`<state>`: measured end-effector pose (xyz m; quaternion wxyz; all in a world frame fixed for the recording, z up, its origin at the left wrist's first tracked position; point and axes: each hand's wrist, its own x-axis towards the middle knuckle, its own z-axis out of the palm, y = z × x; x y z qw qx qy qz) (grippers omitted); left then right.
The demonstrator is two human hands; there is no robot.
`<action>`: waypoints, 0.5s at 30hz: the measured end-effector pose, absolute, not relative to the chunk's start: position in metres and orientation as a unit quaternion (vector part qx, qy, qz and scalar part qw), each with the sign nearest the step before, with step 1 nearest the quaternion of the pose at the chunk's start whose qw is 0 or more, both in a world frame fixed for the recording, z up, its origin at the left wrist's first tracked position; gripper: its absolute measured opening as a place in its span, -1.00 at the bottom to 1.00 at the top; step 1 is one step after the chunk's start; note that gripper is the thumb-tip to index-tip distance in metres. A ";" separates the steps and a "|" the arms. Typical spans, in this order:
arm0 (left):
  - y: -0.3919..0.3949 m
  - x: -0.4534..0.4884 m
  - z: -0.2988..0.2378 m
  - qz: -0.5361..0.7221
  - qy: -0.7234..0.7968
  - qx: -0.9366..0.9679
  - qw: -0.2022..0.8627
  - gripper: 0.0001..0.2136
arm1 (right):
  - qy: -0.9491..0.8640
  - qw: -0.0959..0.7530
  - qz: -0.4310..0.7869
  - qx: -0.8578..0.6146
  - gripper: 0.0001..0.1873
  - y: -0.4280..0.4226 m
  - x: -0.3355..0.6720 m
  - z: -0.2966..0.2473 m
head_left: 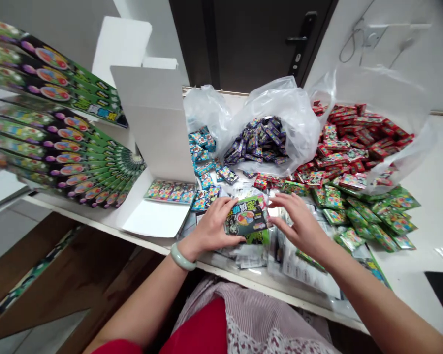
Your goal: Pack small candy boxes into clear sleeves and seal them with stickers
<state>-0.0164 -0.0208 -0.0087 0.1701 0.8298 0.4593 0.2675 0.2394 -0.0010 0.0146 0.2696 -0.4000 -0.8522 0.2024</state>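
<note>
Red clothing point(203, 330) nearest us. Right of the white box point(153, 118), our left hand point(214, 227) clamps a printed packet point(248, 217); our right hand point(298, 221), fingers and thumb parted, is beside it (contact: we cannot tell).

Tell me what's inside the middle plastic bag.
The middle plastic bag holds a heap of small purple packs. The upper ones show through its mouth; whatever lies beneath them is covered and cannot be seen.

Cut off up top: dark door point(247, 44). Blurred: green card fan point(69, 158). Partly hidden by left hand point(214, 225): printed packet point(248, 216).
</note>
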 end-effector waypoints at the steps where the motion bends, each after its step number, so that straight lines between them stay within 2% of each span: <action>1: -0.022 -0.017 -0.009 0.268 0.458 0.830 0.170 -0.10 | -0.854 0.270 0.202 -0.397 -0.62 -0.003 0.235 0.011; 4: -0.024 -0.024 -0.011 0.272 0.460 0.827 0.177 -0.09 | -0.842 0.290 0.236 -0.390 -0.69 0.010 0.222 0.006; 7: -0.028 -0.037 -0.011 0.280 0.485 0.810 0.176 -0.09 | -0.774 0.321 0.293 -0.460 -0.72 0.057 0.201 0.002; 9: -0.032 -0.047 -0.008 0.277 0.492 0.806 0.181 -0.08 | -0.768 0.249 0.307 -0.505 -0.79 0.097 0.176 -0.005; 11: -0.037 -0.053 -0.007 0.272 0.490 0.807 0.186 -0.06 | -0.773 0.212 0.305 -0.515 -0.85 0.132 0.146 -0.015; 15: -0.043 -0.061 -0.011 0.266 0.501 0.803 0.183 0.00 | -0.747 0.182 0.291 -0.569 -0.74 0.174 0.094 -0.040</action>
